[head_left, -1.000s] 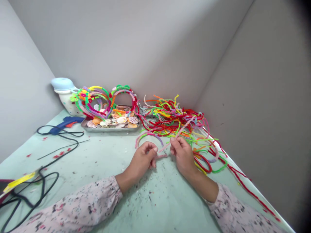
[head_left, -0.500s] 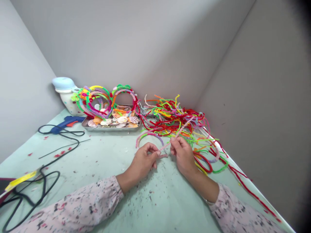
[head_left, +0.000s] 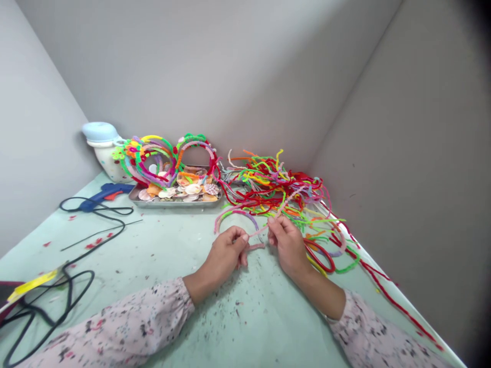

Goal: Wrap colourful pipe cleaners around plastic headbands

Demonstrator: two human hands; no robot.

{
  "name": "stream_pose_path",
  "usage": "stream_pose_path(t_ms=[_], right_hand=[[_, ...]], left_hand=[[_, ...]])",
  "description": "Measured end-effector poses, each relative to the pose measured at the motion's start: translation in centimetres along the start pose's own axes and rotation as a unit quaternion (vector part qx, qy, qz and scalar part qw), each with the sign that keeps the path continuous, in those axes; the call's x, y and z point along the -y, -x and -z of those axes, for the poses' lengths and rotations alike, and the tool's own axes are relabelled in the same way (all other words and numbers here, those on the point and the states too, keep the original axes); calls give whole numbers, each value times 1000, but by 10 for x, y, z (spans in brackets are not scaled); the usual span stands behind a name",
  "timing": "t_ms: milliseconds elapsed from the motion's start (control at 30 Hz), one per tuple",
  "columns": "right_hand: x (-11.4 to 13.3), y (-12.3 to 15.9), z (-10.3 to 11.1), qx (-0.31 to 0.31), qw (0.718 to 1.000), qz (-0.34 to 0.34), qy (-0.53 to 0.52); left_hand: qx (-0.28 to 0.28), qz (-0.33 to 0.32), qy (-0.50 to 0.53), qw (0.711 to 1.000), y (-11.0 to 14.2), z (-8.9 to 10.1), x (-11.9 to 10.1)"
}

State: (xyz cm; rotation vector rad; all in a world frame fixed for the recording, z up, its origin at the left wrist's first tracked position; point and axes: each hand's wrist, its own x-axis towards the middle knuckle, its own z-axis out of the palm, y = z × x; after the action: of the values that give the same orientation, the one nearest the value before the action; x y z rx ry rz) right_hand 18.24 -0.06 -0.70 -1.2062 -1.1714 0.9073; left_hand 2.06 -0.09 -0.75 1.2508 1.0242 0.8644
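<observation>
Both my hands rest on the pale green table [head_left: 161,255] and pinch one pale pink pipe cleaner [head_left: 258,232]. My left hand [head_left: 224,255] is closed on its near end, which curls under my fingers. My right hand [head_left: 287,244] pinches it a little farther along; the rest of the stem runs up and away toward the pile of coloured pipe cleaners [head_left: 280,189]. A partly wrapped purple and pink headband [head_left: 235,213] lies just beyond my left hand.
A metal tray of shells [head_left: 176,197] with several decorated headbands [head_left: 164,158] stands at the back, beside a white jar with a blue lid [head_left: 102,143]. A blue glue gun [head_left: 103,194] and black cables [head_left: 69,276] lie at left. Walls close off the back and right.
My hands stay in nearly the same place. The far end of the pink pipe cleaner has dropped a little toward the pile.
</observation>
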Motion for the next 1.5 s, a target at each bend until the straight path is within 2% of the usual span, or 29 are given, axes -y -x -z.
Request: stream_pose_path(t_ms=[233,533,900,1233,1500], right_hand=[[-1,-1,-1,6,1000,-11,0],[-5,-1,-2,12,998,-19,-56],[-7,-2,-1,3,998,-27,-56],[-9,-4,-1,1,998,-23,-50],[-8,-3,-2,-2,998,-26,-59]], left_hand=[[16,9,25,1000,0,1,-1],[21,21,14,999,-2,1,-1],[40,34,30,998,1,0,-6],[28,10,-55,998,2,0,-4],[27,14,-45,999,3,-1,-4]])
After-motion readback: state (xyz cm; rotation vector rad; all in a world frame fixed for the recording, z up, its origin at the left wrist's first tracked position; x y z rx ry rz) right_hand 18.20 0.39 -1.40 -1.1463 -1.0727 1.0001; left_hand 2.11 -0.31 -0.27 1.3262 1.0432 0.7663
